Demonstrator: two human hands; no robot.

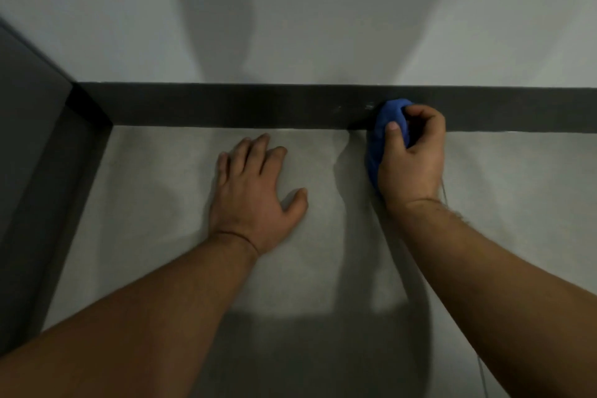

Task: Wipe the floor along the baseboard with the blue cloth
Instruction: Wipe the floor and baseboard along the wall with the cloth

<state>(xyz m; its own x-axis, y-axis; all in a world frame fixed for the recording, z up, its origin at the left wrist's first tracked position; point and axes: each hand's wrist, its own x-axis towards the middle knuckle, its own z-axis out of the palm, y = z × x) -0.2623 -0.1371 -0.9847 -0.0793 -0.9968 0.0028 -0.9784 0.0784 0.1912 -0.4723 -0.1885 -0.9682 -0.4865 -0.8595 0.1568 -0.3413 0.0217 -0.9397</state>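
Note:
A bunched blue cloth (386, 126) is pressed against the dark baseboard (226, 105) where it meets the grey floor (155, 191). My right hand (412, 155) is shut on the cloth, thumb over its top, most of the fabric hidden under the palm. My left hand (255, 194) lies flat on the floor with fingers spread, well left of the cloth and just short of the baseboard.
A pale wall (307, 16) rises above the baseboard. At the left, a dark side baseboard (64, 187) and grey panel (26, 100) form a corner. A thin cord (481, 368) hangs beside my right forearm.

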